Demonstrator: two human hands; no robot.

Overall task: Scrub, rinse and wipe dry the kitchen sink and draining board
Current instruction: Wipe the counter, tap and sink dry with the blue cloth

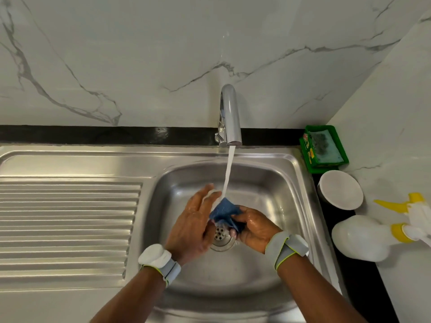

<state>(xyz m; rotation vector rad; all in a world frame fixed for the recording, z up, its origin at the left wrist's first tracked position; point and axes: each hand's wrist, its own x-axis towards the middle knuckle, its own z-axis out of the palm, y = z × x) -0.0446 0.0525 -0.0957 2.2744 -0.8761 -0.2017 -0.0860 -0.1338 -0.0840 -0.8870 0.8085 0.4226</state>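
Right grip point(256, 227) pinches the blue scrub pad point(225, 214) under the running tap point(229, 115), left grip point(193, 222) wide, green box point(331, 162) label unreadable.

Behind the left hand point(193, 220), a grey lime-edged strap point(172, 270) is carrying a round white pod point(152, 254); a matching strap point(285, 249) is wrapping the right wrist.

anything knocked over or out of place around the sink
The white spray bottle lies on its side on the counter right of the sink, not upright. Nothing else stands out.
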